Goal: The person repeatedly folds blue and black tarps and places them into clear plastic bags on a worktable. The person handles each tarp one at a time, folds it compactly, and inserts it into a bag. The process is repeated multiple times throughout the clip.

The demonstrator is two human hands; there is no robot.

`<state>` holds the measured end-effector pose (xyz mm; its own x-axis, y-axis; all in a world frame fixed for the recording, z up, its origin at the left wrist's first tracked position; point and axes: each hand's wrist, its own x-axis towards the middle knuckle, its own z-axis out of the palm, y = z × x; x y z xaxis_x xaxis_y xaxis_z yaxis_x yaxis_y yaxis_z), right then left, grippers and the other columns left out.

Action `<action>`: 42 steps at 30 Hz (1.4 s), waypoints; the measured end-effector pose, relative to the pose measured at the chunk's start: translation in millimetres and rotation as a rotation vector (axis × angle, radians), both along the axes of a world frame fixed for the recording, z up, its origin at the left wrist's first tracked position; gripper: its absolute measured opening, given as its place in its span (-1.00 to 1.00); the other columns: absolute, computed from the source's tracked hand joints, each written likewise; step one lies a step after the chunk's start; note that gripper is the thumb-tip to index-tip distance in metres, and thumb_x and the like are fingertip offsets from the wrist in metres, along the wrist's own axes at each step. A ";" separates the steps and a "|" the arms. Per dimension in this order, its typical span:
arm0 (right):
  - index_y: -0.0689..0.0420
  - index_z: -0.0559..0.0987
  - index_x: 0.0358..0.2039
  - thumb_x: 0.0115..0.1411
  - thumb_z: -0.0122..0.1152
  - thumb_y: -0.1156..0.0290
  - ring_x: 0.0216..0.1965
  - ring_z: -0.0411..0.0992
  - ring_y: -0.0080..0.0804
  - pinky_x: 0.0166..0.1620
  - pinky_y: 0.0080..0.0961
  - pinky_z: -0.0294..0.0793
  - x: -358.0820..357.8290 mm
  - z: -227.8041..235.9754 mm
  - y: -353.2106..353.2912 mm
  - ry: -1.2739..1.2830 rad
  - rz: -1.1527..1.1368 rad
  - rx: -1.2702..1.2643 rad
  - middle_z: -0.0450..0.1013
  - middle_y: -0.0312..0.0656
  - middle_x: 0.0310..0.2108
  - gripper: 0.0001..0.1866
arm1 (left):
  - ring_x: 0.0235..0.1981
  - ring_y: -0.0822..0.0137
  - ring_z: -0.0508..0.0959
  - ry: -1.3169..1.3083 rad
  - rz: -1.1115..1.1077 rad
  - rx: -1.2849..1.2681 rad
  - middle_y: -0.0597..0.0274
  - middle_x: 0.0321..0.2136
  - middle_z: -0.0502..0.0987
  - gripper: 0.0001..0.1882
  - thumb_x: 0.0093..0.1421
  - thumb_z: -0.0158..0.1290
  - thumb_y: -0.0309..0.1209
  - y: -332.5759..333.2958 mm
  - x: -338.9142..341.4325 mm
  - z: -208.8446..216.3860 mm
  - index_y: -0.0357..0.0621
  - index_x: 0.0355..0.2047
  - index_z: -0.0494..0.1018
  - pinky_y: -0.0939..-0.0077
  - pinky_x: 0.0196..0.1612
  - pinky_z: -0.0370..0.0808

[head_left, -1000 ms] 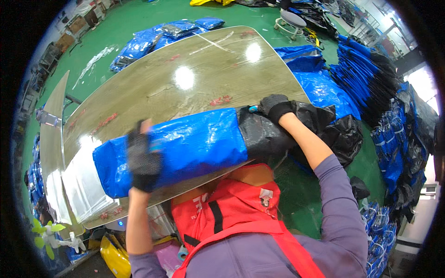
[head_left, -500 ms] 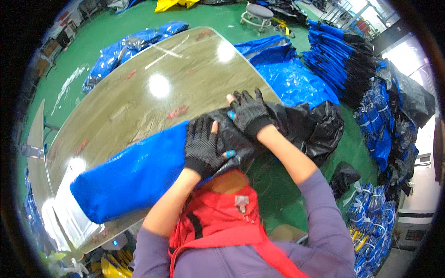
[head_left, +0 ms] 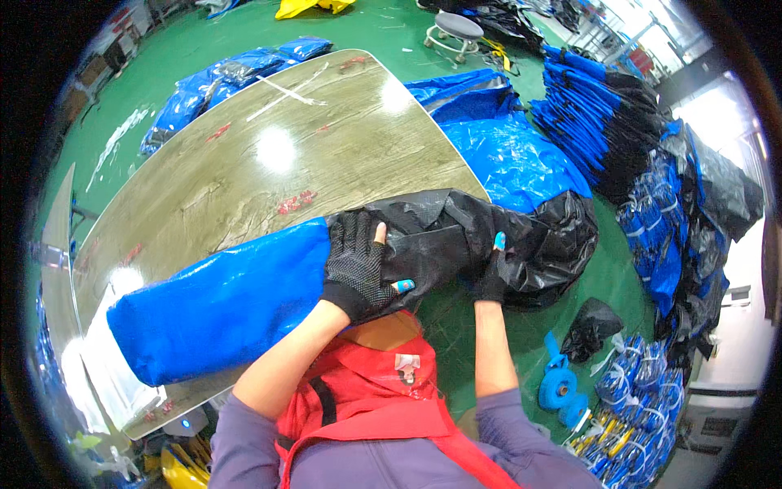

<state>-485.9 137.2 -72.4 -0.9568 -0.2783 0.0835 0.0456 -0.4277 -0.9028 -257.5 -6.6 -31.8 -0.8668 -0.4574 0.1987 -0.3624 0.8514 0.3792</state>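
A long folded sheet of shiny plastic, blue at the left and black at the right, lies along the near side of a wood-patterned table. My left hand, in a black dotted glove with bare thumb tip, presses flat where blue meets black, fingers outstretched. At the near edge of the black part, my right hand has its blue-taped thumb on top; its other fingers are hidden under the sheet, gripping that edge. The black end bunches up and hangs past the table's right edge.
The table bears a white tape cross. Blue sheets lie just beyond its right edge. A stack of blue-black bags, tied bundles and blue webbing rolls stand right. A grey stool is far off.
My right hand has drawn back from the top of the black part to its near edge, further right. My left hand stays flat in place. The blue end has shifted slightly left.
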 end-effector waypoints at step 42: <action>-0.03 0.49 0.07 0.08 0.10 -0.01 0.18 0.20 0.11 0.17 0.28 0.02 319.1 41.4 -139.0 1.648 0.572 0.630 0.31 0.02 0.15 -0.44 | -0.15 0.13 0.52 0.876 0.932 1.504 0.03 -0.08 0.48 -0.39 0.09 0.18 -0.14 -6.3 444.9 20.2 -0.24 0.07 0.33 0.22 -0.07 0.51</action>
